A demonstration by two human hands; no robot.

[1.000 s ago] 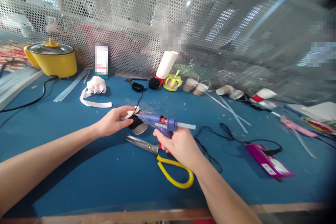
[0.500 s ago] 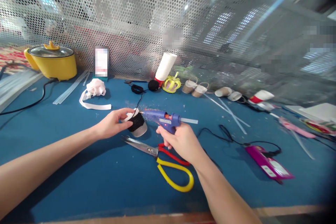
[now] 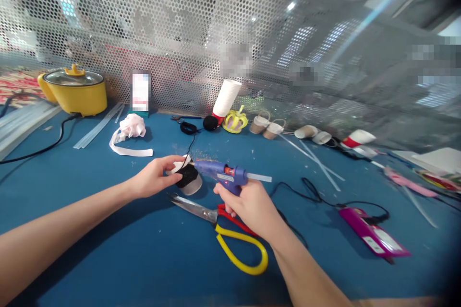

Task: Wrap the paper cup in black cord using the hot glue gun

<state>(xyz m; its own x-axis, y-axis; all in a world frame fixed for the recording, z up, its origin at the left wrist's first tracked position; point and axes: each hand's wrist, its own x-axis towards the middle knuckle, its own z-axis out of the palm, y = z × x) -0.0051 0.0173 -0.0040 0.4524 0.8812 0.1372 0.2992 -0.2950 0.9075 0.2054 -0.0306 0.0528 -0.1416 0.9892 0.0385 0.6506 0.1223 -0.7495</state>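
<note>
Your left hand [image 3: 155, 178] is closed around the side of a small cup [image 3: 195, 187], thumb in front and fingers across the pale upper part, and black yarn [image 3: 187, 176] is wound in a band about its middle. The cup sits tilted, near the middle of the blue table [image 3: 144, 249], just beyond the blade tips of the large scissors [image 3: 207, 214]. Your right hand [image 3: 252, 205] grips a blue glue gun [image 3: 216, 171] by its handle, with a clear glue stick [image 3: 260, 178] poking out of the back. You have its nozzle pointed at the upper edge of the yarn band; whether it touches, you cannot tell from here. A strand runs from the cup up to a loose black coil [image 3: 188, 127], which lies beside a round black ball [image 3: 210, 123]. The scissors lie below both your hands, one handle loop yellow and the other red, the red one partly behind your right hand. To your left is a crumpled white ribbon [image 3: 132, 126], its tail spread towards the cup, and to your right lies a purple power strip [image 3: 372, 234] with a black cord plugged in
</note>
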